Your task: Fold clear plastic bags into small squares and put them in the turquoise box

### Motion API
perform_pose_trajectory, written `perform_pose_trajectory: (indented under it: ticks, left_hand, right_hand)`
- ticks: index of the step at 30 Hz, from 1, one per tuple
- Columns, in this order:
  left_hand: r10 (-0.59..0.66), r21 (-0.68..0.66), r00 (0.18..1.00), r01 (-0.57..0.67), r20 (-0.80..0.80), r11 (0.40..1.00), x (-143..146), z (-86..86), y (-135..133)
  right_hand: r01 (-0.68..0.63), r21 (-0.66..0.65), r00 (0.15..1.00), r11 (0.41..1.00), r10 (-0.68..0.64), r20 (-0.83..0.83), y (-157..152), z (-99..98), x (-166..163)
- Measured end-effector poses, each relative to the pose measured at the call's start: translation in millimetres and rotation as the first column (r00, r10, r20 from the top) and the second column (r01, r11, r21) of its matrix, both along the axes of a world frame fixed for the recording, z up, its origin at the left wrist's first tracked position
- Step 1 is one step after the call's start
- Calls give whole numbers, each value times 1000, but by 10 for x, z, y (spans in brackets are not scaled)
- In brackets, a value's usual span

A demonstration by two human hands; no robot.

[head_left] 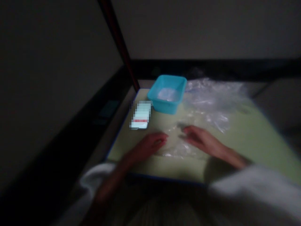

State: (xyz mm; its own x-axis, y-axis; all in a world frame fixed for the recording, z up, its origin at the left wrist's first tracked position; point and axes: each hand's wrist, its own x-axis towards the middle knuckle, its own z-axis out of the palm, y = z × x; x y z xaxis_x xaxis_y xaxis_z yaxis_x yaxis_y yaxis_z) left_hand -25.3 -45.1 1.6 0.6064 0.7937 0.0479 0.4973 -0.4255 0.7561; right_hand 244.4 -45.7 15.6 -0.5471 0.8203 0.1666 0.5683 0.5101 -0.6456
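The clear plastic (pixel 180 152), thin, glossy and crinkled, lay near the front edge of the pale green table (pixel 249 141). The left hand (pixel 155 142) curled beside it, the right hand (pixel 197 137) bent over it; blur hid whether either gripped. Such slippery film probably called for light pinching. Toward the back-left corner stood a smooth turquoise tub (pixel 166 107), shiny bunched sheeting (pixel 211 97) to its right.

On the bench (pixel 249 141), a basin (pixel 164 107) stands at the far left, with blurred contents (pixel 166 93) inside. A phone (pixel 141 115) lies nearer and left of it. Heaped plastic (pixel 209 97) spreads right of the basin. Nearer, 1 plastic piece (pixel 180 151) lies between the left hand (pixel 157 142) and right hand (pixel 195 137).
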Motion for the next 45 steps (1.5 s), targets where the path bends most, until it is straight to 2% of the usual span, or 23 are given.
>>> perform_pose_trajectory:
  ticks: [3, 6, 9, 12, 16, 19, 22, 24, 27, 30, 33, 38, 45]
  left_hand:
    - [12, -143, 1000, -12, 0, 990, -104, -11, -112]
    - [-6, -216, 1000, 0, -27, 976, -146, -22, -168]
    - [51, -257, 998, -56, -27, 965, -133, -41, -191]
    - [125, -247, 990, -136, -57, 959, -85, -53, -196]
    - [178, -159, 972, -202, -155, 966, -26, -54, -196]
    - [227, 44, 946, -223, -232, 974, 9, -49, -258]
    - [328, 361, 915, -231, -236, 903, 106, -51, -427]
    - [331, 487, 917, -190, -223, 852, 231, -69, -574]
    - [233, 498, 924, -55, -304, 866, 458, -127, -751]
    - [223, 450, 892, -25, -393, 893, 613, -186, -811]
    - [235, 423, 863, -27, -448, 906, 646, -212, -807]
    - [268, 445, 843, -38, -466, 895, 605, -232, -844]
    - [325, 467, 835, -94, -444, 879, 600, -261, -919]
  right_hand:
    - [9, -38, 1000, 999, -8, 10, -12, -116, -53]
    - [-9, -73, 1000, 997, 7, -19, -22, -172, -74]
    - [-16, -103, 1000, 995, 15, -17, -40, -162, -60]
    - [16, -82, 998, 996, -11, 63, -50, -124, -16]
    - [66, -27, 986, 997, -61, 154, -46, -61, 71]
    - [125, 51, 972, 991, -133, 195, -102, 19, 124]
    - [181, 147, 955, 972, -210, 210, -286, 64, 81]
    - [181, 189, 957, 965, -217, 192, -467, 21, -26]
    - [154, 218, 970, 964, -190, 155, -717, -147, -244]
    - [164, 238, 961, 957, -210, 180, -830, -332, -404]
    - [168, 289, 938, 942, -243, 246, -829, -439, -452]
    - [140, 344, 911, 929, -257, 323, -798, -480, -432]
    - [128, 339, 892, 932, -258, 370, -798, -491, -436]
